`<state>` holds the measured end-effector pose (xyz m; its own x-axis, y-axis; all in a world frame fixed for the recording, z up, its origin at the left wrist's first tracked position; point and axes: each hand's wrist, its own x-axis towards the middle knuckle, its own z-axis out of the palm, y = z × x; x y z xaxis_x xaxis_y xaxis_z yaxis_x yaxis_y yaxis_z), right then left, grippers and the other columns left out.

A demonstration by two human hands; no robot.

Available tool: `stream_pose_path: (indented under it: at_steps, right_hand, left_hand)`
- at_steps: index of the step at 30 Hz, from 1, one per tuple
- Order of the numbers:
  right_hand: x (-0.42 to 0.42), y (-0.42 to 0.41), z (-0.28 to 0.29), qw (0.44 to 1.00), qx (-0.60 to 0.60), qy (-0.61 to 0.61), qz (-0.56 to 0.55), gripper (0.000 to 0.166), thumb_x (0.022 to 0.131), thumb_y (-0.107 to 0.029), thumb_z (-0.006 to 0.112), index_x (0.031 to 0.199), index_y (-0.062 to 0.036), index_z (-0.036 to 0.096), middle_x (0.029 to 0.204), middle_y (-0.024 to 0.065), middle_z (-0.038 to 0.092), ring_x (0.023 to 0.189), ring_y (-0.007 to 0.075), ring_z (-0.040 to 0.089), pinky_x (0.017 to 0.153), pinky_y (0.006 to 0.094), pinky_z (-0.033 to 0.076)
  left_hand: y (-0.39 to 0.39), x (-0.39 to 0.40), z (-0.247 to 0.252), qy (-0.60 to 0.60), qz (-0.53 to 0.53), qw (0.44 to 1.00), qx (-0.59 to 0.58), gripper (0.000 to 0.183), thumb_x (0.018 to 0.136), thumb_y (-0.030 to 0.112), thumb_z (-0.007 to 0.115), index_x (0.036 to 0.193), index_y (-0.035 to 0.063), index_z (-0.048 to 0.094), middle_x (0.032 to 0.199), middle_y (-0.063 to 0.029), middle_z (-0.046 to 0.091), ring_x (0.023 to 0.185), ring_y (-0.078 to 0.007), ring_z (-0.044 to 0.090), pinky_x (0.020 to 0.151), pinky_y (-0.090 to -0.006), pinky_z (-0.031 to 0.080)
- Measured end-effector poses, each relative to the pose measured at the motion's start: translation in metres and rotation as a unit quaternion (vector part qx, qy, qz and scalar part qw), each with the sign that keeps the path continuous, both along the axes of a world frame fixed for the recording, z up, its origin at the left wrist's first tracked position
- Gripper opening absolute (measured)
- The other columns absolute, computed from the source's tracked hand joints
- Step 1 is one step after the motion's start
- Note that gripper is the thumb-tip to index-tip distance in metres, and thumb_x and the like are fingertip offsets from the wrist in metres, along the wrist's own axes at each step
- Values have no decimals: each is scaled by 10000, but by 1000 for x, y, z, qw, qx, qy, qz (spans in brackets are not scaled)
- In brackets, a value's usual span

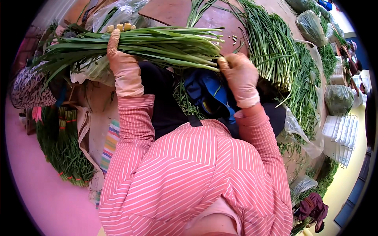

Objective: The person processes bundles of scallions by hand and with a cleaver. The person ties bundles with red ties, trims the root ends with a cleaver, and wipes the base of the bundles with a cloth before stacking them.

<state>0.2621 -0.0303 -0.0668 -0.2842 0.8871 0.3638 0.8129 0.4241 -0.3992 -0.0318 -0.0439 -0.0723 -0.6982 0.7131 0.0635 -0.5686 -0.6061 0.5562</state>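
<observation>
My left hand point(122, 62), in a thin pale glove, is closed around a thick bunch of long flat green leaves, likely garlic chives point(165, 44). The bunch lies level, leaf tips to the left and pale stem ends to the right. My right hand point(237, 69), gloved too, is at those stem ends, thumb and forefinger pinched at the lower stems. Several yellowish ring-like pieces point(119, 27) show just above my left fingertips. Beyond the bunch is a reddish-brown board point(189, 13) with small cut stem bits point(234, 39) on it.
A large heap of the same greens point(271, 47) lies at the right. Banded bundles point(69, 144) stand at the lower left. Clear plastic bags point(339, 98) of greens and white plastic crates point(339, 138) are at the far right. A person point(313, 209) bends over greens at the lower right.
</observation>
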Motion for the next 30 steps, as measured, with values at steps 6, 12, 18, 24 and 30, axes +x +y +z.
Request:
stream_pose_path:
  at_steps: [6, 12, 18, 24, 30]
  right_hand:
    - [109, 5, -34, 932, -125, -292, -177, 261, 798, -371, 640, 815, -112, 672, 780, 106, 624, 753, 287, 627, 638, 412, 494]
    - [29, -9, 24, 984, -93, 150, -17, 307, 874, -358, 600, 836, -71, 703, 709, 152, 614, 652, 295, 606, 610, 375, 476]
    - [-29, 3, 29, 993, -18, -119, -9, 397, 820, -469, 592, 676, -102, 637, 663, 101, 617, 621, 309, 619, 556, 410, 475]
    - [-5, 11, -4, 998, -45, -39, -28, 324, 851, -403, 577, 733, -114, 662, 729, 119, 626, 682, 318, 619, 599, 420, 471]
    - [82, 10, -57, 887, -353, -293, -46, 298, 772, -399, 638, 875, -128, 706, 872, 117, 677, 838, 291, 663, 728, 383, 525]
  left_hand:
    - [-2, -25, -6, -20, -2, 1000, -21, 222, 898, 94, 552, 1109, 32, 579, 1006, -126, 624, 915, -265, 616, 845, -439, 532]
    - [-4, -27, -11, -45, -23, 998, -23, 208, 904, 98, 553, 1099, 27, 564, 990, -101, 618, 943, -261, 598, 903, -467, 500]
    - [5, 2, -4, -31, -29, 999, -14, 168, 914, 128, 536, 1012, 6, 599, 1028, -138, 625, 1000, -282, 589, 939, -474, 477]
    - [0, -20, -19, -17, -29, 999, -32, 212, 916, 154, 529, 1037, -4, 603, 1048, -142, 631, 1001, -287, 591, 957, -483, 460]
    - [-19, -59, -36, -59, -30, 998, -21, 186, 923, 202, 507, 976, 64, 620, 1000, -106, 656, 963, -277, 611, 931, -464, 475]
